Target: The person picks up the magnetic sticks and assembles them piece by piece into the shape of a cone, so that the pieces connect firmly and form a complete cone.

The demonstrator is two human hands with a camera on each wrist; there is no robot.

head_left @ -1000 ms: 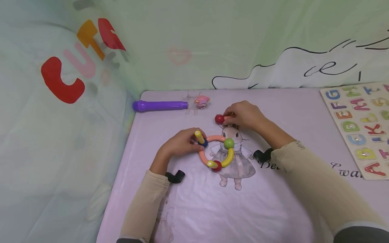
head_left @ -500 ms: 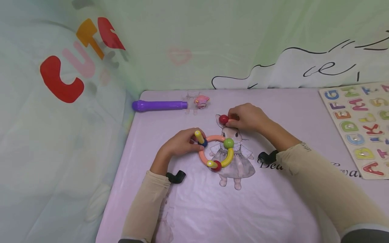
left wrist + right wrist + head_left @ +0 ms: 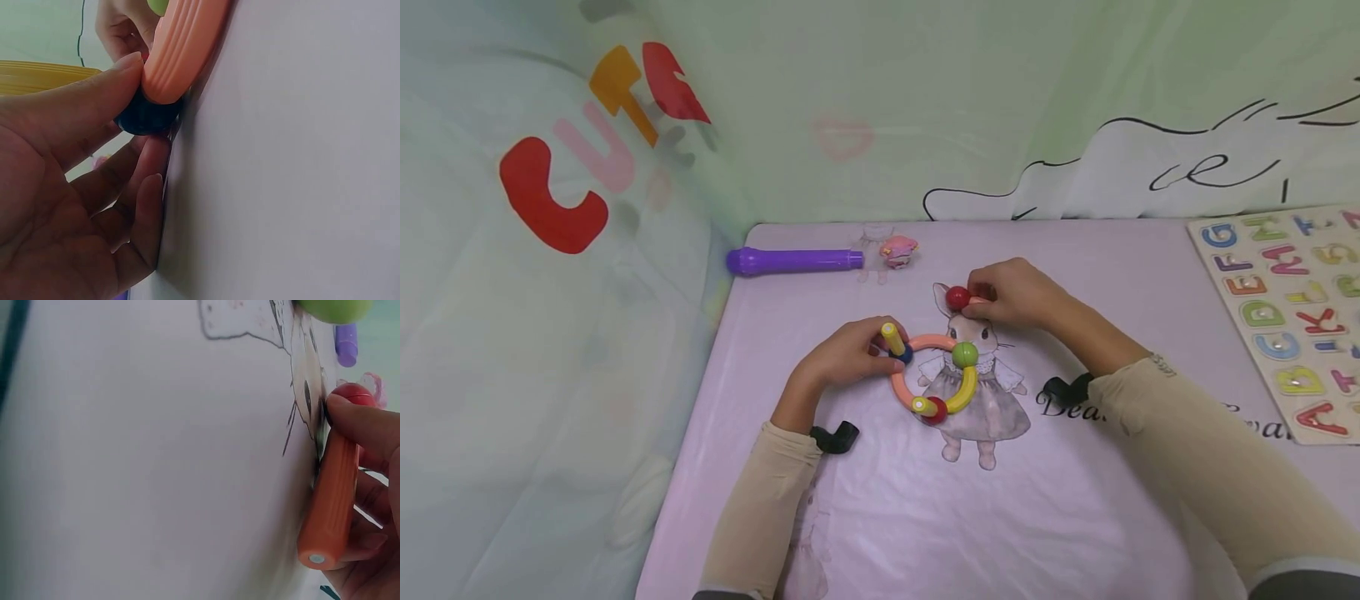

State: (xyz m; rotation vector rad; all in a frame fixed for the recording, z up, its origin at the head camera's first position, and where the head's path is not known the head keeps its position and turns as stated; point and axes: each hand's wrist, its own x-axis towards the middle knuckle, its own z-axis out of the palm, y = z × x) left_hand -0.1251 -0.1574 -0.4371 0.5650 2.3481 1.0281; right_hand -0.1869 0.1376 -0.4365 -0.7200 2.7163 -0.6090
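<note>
A ring of curved orange and yellow rods (image 3: 961, 393) joined by coloured balls lies on the table. Two yellow rods rise from it, one at the blue ball (image 3: 147, 119) and one at a red ball. My left hand (image 3: 853, 352) pinches that blue ball between thumb and fingers. Beyond the ring, my right hand (image 3: 1013, 292) holds an orange rod (image 3: 331, 500) with a red ball (image 3: 957, 297) at its left end. In the right wrist view the thumb lies against this ball, and the rod's far end shows a small metallic disc. The held piece is apart from the ring.
A purple toy microphone (image 3: 797, 262) and a small pink toy (image 3: 898, 251) lie near the back edge. A letter puzzle board (image 3: 1285, 317) sits at the right. Fabric walls (image 3: 850, 108) enclose the back and left sides of the table.
My right hand has moved a little right and slightly nearer, carrying the orange rod and red ball. The left hand and the ring have stayed in place.
</note>
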